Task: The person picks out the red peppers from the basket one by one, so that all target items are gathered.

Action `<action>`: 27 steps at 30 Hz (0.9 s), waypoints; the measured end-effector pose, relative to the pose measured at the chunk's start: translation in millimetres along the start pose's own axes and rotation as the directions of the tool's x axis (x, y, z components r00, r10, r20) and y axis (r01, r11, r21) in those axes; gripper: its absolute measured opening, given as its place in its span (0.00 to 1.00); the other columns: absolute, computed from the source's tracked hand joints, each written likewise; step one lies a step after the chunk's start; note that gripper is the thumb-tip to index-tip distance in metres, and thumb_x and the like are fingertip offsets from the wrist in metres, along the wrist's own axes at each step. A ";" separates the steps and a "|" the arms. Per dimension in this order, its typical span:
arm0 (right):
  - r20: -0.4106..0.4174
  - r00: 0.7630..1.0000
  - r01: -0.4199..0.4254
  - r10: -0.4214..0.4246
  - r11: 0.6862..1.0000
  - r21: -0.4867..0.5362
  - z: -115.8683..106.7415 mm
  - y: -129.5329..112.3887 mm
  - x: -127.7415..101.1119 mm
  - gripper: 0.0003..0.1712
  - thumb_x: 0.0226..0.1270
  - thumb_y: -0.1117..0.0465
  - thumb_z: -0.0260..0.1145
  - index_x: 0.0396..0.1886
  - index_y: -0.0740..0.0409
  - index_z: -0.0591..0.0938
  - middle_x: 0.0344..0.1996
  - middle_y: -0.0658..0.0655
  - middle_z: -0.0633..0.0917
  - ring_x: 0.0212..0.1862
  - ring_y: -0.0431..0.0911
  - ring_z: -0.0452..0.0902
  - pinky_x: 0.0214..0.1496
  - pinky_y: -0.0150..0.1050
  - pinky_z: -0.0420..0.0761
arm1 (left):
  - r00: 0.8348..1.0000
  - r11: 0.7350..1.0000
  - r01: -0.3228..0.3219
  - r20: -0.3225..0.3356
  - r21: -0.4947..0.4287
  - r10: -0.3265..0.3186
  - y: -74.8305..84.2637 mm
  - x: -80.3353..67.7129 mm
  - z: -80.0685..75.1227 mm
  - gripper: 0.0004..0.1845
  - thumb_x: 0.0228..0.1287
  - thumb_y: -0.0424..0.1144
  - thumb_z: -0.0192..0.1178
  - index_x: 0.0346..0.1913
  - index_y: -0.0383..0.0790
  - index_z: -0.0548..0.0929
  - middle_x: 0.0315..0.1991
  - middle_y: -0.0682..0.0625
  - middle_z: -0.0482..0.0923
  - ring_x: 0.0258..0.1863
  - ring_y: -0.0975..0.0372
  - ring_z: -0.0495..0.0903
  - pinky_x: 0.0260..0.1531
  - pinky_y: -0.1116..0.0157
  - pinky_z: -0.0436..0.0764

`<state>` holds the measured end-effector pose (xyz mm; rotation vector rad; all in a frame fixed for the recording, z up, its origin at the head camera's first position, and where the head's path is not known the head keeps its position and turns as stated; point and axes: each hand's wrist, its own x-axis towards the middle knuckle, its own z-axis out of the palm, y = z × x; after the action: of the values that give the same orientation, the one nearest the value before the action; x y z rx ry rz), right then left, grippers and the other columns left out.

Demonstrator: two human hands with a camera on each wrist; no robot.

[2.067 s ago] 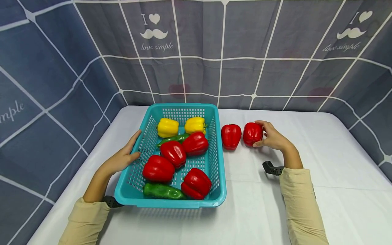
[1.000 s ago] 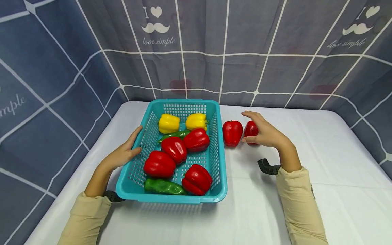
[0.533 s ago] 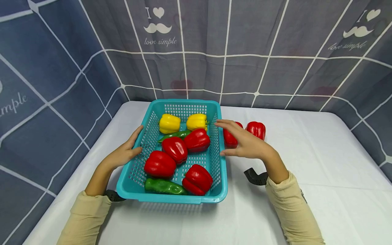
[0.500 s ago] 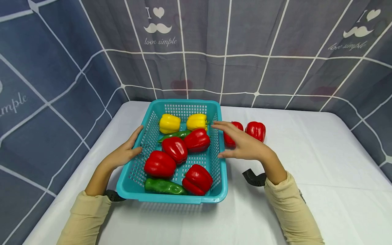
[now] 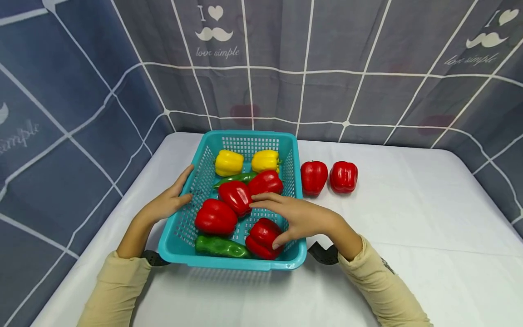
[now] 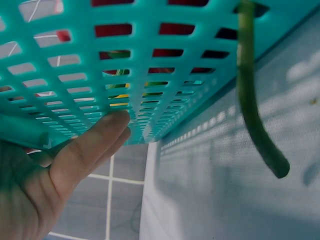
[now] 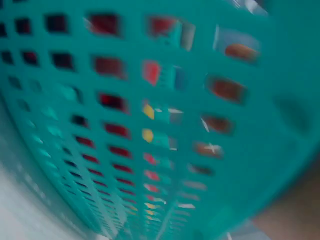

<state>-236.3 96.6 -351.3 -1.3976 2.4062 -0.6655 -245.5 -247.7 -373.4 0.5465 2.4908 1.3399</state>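
My left hand [image 5: 167,202] lies against the left side of the turquoise plastic basket [image 5: 229,262]. In the left wrist view, its straight fingers [image 6: 92,145] rest along the outside of the perforated wall. My right hand [image 5: 302,215] reaches over the basket's right rim, fingers spread. Its thumb overlaps the red bell pepper [image 5: 259,236] in the front right corner; its fingertips are beside the middle red bell pepper [image 5: 235,196]. The right wrist view is blurred, showing mostly the basket wall [image 7: 165,135]. A long green pepper [image 5: 222,246] lies along the basket's front.
Also in the basket are two more red bell peppers, a slim green pepper [image 5: 234,179] and two yellow bell peppers [image 5: 229,162]. Two red bell peppers [image 5: 343,177] stand on the white cloth right of the basket. A green stem [image 6: 250,90] pokes through the basket wall.
My right hand has let go of the outer red bell pepper, left it on the cloth, and moved left and nearer, over the basket. The left hand has stayed at the basket's side.
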 end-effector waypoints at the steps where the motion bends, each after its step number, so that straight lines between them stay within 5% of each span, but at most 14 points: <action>1: 0.010 1.000 0.006 -0.006 0.999 -0.035 1.9 -0.9 1.0 0.50 0.44 0.50 0.74 0.68 0.47 0.61 0.68 0.50 0.60 0.66 0.44 0.56 0.56 0.43 0.74 | 1.000 1.000 0.001 0.000 0.001 -0.001 0.2 0.6 0.5 0.40 0.64 0.28 0.40 0.71 0.40 0.28 0.71 0.36 0.28 0.66 0.38 0.43 0.52 0.41 0.66; 4: 0.032 0.999 0.012 -0.008 0.991 -0.135 5.3 -3.8 2.4 0.50 0.43 0.46 0.74 0.67 0.46 0.62 0.67 0.49 0.61 0.66 0.44 0.57 0.60 0.46 0.70 | 1.000 1.000 0.007 -0.001 0.001 -0.007 -0.2 1.4 1.1 0.40 0.64 0.28 0.40 0.71 0.41 0.29 0.71 0.36 0.28 0.66 0.38 0.45 0.50 0.42 0.69; 15: 0.074 0.997 0.030 -0.013 0.972 -0.232 7.9 -5.8 3.0 0.48 0.43 0.43 0.72 0.67 0.44 0.64 0.67 0.47 0.63 0.69 0.45 0.55 0.64 0.52 0.62 | 1.000 1.000 0.002 -0.002 -0.008 -0.002 0.2 -0.1 -1.2 0.40 0.63 0.28 0.39 0.71 0.42 0.28 0.71 0.35 0.29 0.65 0.37 0.47 0.47 0.42 0.72; 27: 0.139 0.990 0.028 0.025 0.931 -0.363 10.9 -9.8 4.4 0.41 0.46 0.44 0.71 0.64 0.35 0.67 0.61 0.45 0.71 0.63 0.44 0.64 0.63 0.52 0.63 | 1.000 1.000 0.004 -0.014 -0.020 -0.005 -0.2 0.8 2.5 0.40 0.63 0.27 0.39 0.71 0.40 0.29 0.71 0.36 0.27 0.67 0.38 0.42 0.53 0.40 0.64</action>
<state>-226.2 85.9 -355.6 -1.5223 2.4994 -0.1103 -245.3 -245.6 -375.0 0.5287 2.4856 1.3699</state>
